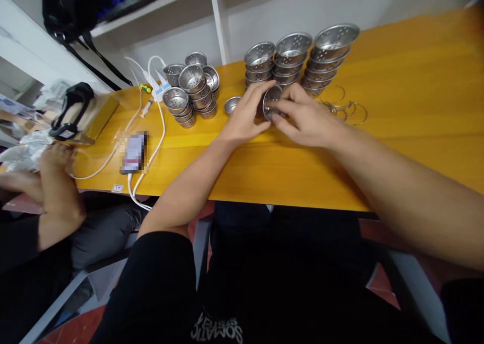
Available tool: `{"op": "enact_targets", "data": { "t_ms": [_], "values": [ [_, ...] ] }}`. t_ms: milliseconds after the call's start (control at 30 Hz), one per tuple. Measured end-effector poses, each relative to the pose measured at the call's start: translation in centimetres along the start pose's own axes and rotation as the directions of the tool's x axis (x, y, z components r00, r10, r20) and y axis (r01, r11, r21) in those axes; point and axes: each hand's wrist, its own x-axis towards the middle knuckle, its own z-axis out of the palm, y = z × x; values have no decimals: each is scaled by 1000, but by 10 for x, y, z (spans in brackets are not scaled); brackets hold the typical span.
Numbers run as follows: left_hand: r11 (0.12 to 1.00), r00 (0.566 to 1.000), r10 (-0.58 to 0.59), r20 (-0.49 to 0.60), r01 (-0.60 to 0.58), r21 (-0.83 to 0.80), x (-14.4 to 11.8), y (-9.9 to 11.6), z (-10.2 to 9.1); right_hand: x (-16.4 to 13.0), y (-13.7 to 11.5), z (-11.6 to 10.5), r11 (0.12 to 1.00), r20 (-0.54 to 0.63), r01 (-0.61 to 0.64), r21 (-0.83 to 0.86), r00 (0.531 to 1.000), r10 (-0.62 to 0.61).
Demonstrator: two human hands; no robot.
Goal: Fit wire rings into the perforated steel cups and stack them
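My left hand (245,116) and right hand (302,117) share a closed grip on one perforated steel cup (271,102), tilted just above the yellow surface (397,107), before three cup stacks (295,56).

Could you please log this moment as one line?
left hand: grips metal cup | right hand: grips same cup | behind: cup stacks | table: wire rings

Stacked strainer cups (295,61) wall off the far side; bare tabletop (416,81) lies open rightward.
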Motion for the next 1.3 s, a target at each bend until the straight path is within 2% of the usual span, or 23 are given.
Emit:
{"op": "enact_targets", "data": {
  "t_ms": [167, 367, 500, 600, 700, 767, 967, 1133, 1200, 1300],
  "values": [
    [1000, 1000, 5, 15, -5, 27, 0, -5, 1, 0, 1, 3, 996, 60, -77, 54, 996, 74],
    [999, 999, -39, 13, 39, 12, 0, -8, 1, -3, 0, -4, 957, 17, -263, 125, 965, 263],
    [999, 998, -45, 31, 45, 6, 3, -9, 4, -2, 13, 3, 947, -34, -253, 196, 964, 265],
    [1000, 998, -24, 53, 24, 5, 4, -7, 4, 1, 22, 8, 921, -74, -229, 315, 962, 264],
    [1000, 999, 7, 53, -8, 14, 4, -3, 2, 3, 23, 6, 868, -72, -228, 441, 955, 288],
    [999, 998, 18, 56, -20, 28, 4, -1, 1, 3, 22, 2, 851, -61, -237, 469, 953, 298],
    [999, 998, -5, 65, 1, 48, 6, -1, 0, 2, 16, -3, 917, -114, -224, 330, 955, 274],
    [1000, 999, -12, 41, 11, 25, 6, -6, 2, 2, 21, -5, 897, -69, -240, 372, 956, 285],
    [999, 999, -27, 46, 26, 20, 5, -7, 4, 1, 24, -8, 930, -92, -233, 283, 959, 268],
    [999, 999, -40, 32, 40, 19, 4, -9, 6, -1, 28, -17, 966, -196, -241, 94, 947, 255]
  ]
}}
